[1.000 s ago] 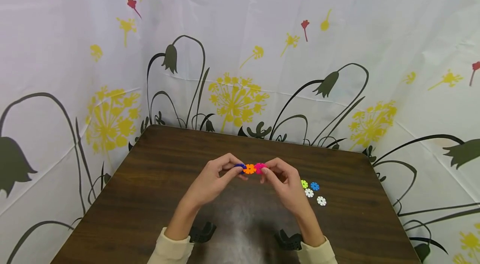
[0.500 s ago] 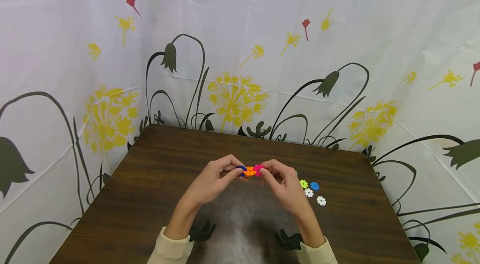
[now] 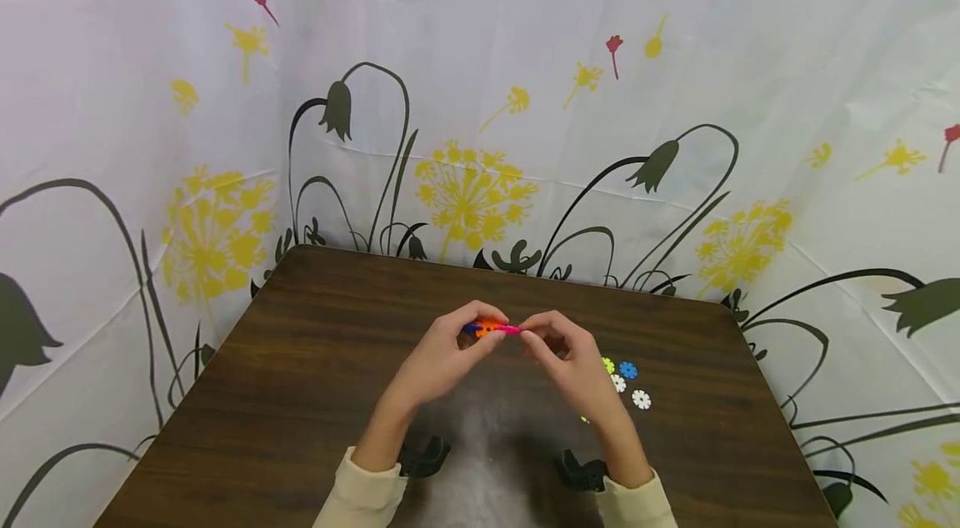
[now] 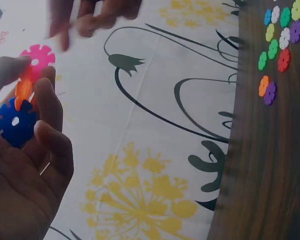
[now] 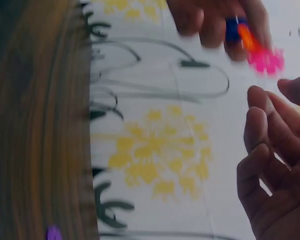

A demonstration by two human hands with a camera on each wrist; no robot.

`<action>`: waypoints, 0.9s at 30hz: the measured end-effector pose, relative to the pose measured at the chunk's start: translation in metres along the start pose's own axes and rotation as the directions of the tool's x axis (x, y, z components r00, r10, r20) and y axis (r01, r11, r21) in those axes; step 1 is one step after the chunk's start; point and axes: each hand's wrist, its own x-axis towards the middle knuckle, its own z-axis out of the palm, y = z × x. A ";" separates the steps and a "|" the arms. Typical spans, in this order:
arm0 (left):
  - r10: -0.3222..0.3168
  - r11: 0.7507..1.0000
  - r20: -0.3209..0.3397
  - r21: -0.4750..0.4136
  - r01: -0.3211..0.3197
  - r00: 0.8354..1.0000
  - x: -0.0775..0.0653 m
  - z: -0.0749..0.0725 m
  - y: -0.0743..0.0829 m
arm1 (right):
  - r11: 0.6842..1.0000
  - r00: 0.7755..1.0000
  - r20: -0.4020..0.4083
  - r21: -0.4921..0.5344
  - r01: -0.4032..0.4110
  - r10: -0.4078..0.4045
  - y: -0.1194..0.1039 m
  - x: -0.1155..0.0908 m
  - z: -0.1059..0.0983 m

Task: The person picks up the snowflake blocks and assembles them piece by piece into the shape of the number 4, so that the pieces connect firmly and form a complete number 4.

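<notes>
Three notched plastic discs are joined in a short chain: a dark blue disc (image 4: 15,131), an orange disc (image 4: 24,90) set crosswise, and a pink disc (image 4: 42,56). My left hand (image 3: 441,357) pinches this chain between thumb and fingers above the table, around the orange and pink discs. Close by on the right is my right hand (image 3: 576,366), its fingers bent loosely. A gap separates its thumb and fingertips from the pink disc in the right wrist view, and nothing shows between them.
Loose discs lie on the brown table (image 3: 322,395) beyond the right hand, including a blue one (image 3: 627,370) and a white one (image 3: 641,400). Several more colours, such as a red disc (image 4: 284,60), appear in the left wrist view. A patterned curtain (image 3: 450,53) surrounds the table.
The chain has turned from flat to nearly edge-on. My left hand's hold has shifted rightward from the blue disc toward the orange and pink ones, and my right hand has let go of the pink disc.
</notes>
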 end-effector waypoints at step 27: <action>0.214 0.954 -0.137 0.244 -0.176 0.967 -0.010 -0.011 0.009 | 0.601 0.808 -0.010 -0.662 -0.447 0.590 0.124 -0.018 -0.017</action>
